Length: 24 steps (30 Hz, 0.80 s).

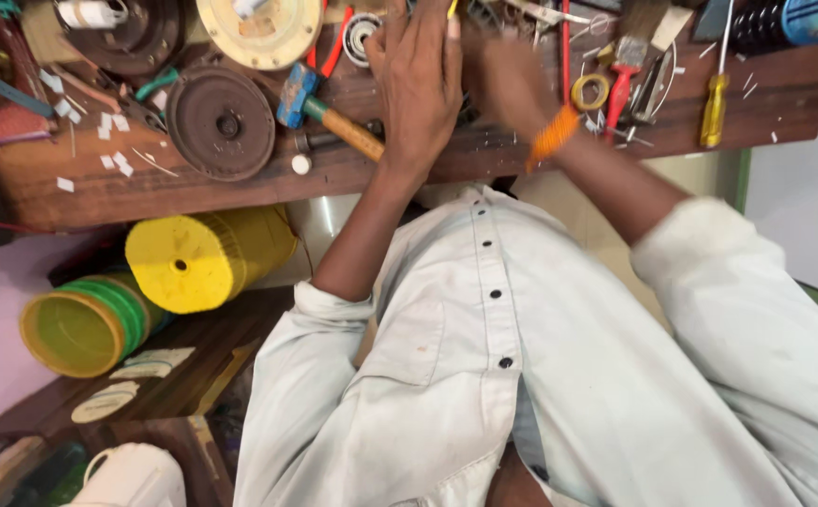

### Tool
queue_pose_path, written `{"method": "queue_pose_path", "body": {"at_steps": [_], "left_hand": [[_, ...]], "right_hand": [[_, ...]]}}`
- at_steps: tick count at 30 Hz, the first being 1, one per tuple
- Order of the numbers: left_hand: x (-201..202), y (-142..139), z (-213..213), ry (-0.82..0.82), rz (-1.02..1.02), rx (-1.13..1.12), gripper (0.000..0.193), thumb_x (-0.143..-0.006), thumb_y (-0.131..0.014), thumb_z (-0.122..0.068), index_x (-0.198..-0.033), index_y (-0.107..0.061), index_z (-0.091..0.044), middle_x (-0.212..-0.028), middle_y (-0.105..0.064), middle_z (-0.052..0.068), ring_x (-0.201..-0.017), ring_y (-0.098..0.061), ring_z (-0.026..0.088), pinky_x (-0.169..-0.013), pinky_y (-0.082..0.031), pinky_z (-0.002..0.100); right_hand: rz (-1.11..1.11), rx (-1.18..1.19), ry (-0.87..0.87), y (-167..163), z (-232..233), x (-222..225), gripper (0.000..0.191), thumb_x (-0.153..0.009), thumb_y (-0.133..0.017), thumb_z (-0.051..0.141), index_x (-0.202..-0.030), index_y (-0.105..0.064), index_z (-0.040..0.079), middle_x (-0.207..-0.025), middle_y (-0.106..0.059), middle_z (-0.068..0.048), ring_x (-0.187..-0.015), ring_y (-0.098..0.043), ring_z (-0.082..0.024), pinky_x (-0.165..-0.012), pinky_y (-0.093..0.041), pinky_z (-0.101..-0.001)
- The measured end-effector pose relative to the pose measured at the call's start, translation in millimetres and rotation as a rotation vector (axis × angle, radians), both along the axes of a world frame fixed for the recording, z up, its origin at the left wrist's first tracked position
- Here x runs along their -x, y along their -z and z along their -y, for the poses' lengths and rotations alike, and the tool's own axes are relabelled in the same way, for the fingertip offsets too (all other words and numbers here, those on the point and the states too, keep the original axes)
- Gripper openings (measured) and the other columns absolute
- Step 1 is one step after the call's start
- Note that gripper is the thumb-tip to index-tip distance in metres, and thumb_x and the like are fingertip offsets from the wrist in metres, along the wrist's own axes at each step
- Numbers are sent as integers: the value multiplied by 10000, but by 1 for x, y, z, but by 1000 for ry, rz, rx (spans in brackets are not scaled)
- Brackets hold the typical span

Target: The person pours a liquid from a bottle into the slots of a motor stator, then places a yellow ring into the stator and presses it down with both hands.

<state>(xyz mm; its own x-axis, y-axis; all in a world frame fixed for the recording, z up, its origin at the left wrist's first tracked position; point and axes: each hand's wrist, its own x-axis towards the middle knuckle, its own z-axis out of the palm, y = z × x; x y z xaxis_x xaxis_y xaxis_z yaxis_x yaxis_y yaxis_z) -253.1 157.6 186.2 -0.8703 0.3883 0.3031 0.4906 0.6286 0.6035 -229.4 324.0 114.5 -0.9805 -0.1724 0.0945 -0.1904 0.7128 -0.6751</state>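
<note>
Under both hands lies a worn, matt wooden bench [99, 188], with a wooden-handled hammer [329, 113] and a dull, rusty metal disc [220, 122] beside the left hand [418, 84], and a glossy yellow plastic-handled screwdriver [714, 108] beyond the blurred right hand [512, 84].

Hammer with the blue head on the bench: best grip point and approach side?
Grip the hammer on its wooden handle, about midway along the exposed stretch. The handle lies flat and slants from the blue head toward the left hand, whose wrist covers its far end. Come from above, fingers closing across the handle; the rusty round disc crowds the head side.
</note>
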Motion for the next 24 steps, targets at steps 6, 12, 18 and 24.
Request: {"method": "queue_pose_path", "body": {"at_steps": [6,12,18,24], "left_hand": [[-5,6,1,-12,-58,-152,372,-1157,-472,-182,-1505,-491,-52,-1673,-337,247,-1479,-449,304,-1087,-389,469],[-1,-10,2,-39,-159,-184,412,-1073,-484,-137,-1465,-552,-29,-1551,-526,183,-1573,-318,395,-1103,-323,517],[-2,-13,5,-87,-309,-226,415,-997,-566,-146,-1395,-608,-36,-1522,-583,143,-1360,-489,379,-1143,-352,522],[23,-32,-8,-141,31,-166,619,-858,-727,-244,-1375,-487,-2,-1293,-601,234,-1250,-504,422,-1054,-382,543]], "right_hand": [[-56,89,134,20,-8,-2,244,-907,-655,61,-1133,-664,-31,-1041,-682,-259,-923,-678,-413,-806,-534,-461],[105,98,16,-6,9,16,320,-789,-680,76,-1097,-675,-12,-1067,-691,-263,-1000,-650,-417,-854,-513,-483],[122,-70,96,4,10,28,203,-772,-712,129,-960,-731,54,-874,-737,-210,-852,-710,-396,-767,-552,-483],[40,8,-51,-2,1,37,229,-755,-669,-1,-982,-688,-18,-861,-709,-264,-820,-679,-480,-692,-544,-535]]}}
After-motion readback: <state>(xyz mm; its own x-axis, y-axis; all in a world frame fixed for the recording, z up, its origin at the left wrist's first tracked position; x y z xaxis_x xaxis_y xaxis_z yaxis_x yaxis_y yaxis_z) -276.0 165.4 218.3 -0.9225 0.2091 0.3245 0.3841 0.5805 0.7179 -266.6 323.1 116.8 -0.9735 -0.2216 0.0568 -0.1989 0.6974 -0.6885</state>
